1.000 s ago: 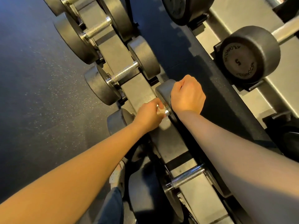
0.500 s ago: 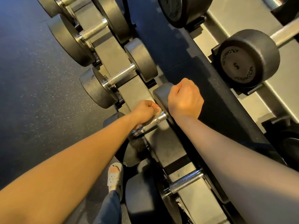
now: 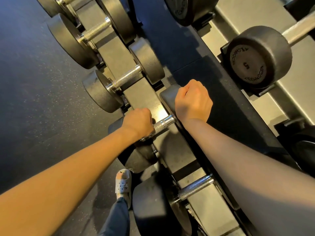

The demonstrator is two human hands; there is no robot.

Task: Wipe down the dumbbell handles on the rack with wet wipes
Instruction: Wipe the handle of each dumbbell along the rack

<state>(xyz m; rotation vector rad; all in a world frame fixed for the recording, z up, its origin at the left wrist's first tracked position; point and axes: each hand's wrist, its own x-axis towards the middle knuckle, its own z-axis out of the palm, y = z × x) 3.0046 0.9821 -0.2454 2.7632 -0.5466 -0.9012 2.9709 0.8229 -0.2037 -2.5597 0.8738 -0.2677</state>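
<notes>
A row of black dumbbells with knurled chrome handles lies on the sloped grey rack [image 3: 141,97]. My left hand [image 3: 138,122] grips the near end of one dumbbell's handle [image 3: 164,124]; no wet wipe shows, as the fingers are wrapped under the bar. My right hand [image 3: 193,99] is curled over the top of that dumbbell's far head [image 3: 167,101]. Its near head [image 3: 141,157] lies below my left wrist, partly hidden by my forearm.
A dumbbell farther along the row shows a bare handle [image 3: 127,77], as does a closer one [image 3: 196,188]. The upper shelf holds a dumbbell marked 5 [image 3: 255,60]. My sandalled foot [image 3: 122,183] stands on the dark speckled floor [image 3: 42,99] by the rack.
My left hand has slid along the handle from the far head toward the near end, baring the chrome. The white wipe seen at its fingers a second ago is now hidden. My right hand stays put.
</notes>
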